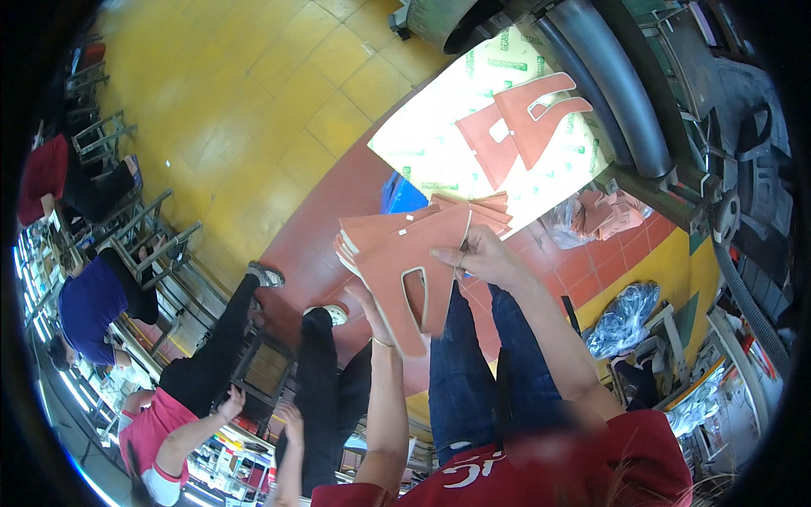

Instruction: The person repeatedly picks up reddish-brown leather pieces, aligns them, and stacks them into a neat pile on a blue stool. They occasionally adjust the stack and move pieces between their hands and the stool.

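A stack of reddish-brown shoe upper pieces (390,262), flat and pale-edged with a cut-out slot, is held in front of me. My left hand (369,311) is closed around the stack's lower left side, its fingers partly hidden beneath. On the right, my right hand (487,256) pinches the edge of the front piece between thumb and fingers. More pieces fan out behind, near the pale printed sheet (422,150). Two similar upper pieces (534,127) lie overlapping on that sheet, beyond my hands.
A machine with a large dark roller (621,93) stands at the far right of the sheet. Clear plastic bags (623,319) sit on the right, one holding brown pieces (604,213). People sit or stand at left, including one in pink (169,427), near metal stools (160,228).
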Motion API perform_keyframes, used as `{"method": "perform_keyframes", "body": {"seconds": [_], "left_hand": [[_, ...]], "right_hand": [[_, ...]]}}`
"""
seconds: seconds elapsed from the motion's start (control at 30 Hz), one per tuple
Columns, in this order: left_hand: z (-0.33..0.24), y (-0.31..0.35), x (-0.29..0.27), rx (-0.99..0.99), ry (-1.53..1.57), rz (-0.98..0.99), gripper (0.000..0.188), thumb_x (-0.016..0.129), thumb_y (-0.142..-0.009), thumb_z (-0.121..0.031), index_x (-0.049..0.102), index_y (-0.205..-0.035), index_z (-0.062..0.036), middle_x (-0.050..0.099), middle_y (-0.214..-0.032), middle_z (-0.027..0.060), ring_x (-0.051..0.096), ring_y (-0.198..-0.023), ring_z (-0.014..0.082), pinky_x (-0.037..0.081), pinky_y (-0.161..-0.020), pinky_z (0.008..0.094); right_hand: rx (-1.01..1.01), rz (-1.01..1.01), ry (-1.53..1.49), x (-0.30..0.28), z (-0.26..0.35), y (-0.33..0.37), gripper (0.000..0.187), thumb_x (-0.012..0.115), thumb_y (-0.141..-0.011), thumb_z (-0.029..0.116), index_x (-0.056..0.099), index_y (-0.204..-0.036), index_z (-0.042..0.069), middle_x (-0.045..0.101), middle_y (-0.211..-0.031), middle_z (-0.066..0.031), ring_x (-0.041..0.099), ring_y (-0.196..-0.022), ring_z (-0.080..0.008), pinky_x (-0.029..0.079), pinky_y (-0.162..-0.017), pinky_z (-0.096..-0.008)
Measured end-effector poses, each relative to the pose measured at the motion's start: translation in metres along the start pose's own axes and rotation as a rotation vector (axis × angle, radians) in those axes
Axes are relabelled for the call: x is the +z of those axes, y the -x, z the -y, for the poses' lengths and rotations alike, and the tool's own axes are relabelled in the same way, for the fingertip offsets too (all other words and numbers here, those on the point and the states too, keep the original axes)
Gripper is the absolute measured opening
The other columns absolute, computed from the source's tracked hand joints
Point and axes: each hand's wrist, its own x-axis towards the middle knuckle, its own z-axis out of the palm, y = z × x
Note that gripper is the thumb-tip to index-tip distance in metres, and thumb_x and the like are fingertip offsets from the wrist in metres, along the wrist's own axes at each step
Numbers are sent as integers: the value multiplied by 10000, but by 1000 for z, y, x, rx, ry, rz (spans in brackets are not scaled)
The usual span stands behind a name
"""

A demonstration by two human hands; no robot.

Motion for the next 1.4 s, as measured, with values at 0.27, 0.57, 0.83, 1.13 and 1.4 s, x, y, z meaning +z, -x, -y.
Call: {"method": "perform_keyframes", "body": {"seconds": [0.27,0.57,0.83,1.13,1.4], "left_hand": [[-2,-24,-36,292,-727,-90,446,586,-936,-390,505,-1155,-9,590,-950,37,543,-830,114,449,-731,254],[-29,-24,-49,295,-372,-229,356,527,-976,-323,491,-1198,-47,581,-920,37,545,-782,99,455,-630,212],[8,-16,3,171,-336,37,182,569,-956,-209,558,-1008,-35,581,-938,43,521,-856,107,413,-683,238],[6,-3,18,141,-426,52,224,554,-952,-232,543,-1056,-33,565,-899,34,493,-731,105,426,-680,243],[-21,-22,-32,87,-275,31,375,516,-960,-369,523,-1150,-45,586,-977,60,550,-869,125,456,-780,263]], "right_hand": [[24,-218,-359,-4,-85,14,258,699,-870,224,633,-1008,16,659,-805,-41,625,-630,-88,526,-568,-240],[41,-1030,456,-42,-136,-5,354,706,-805,156,569,-1085,-11,625,-998,-180,637,-864,-268,519,-706,-396],[-634,-754,1722,-159,50,-102,752,701,-673,57,401,-1362,89,466,-1290,-156,497,-1162,-291,387,-952,-401],[-344,-546,1915,-118,83,-51,113,681,-691,105,644,-785,55,605,-865,-121,599,-866,-248,460,-763,-363],[-230,-390,721,-46,43,73,219,667,-843,141,625,-1014,11,672,-930,-153,654,-772,-152,494,-605,-315]]}}
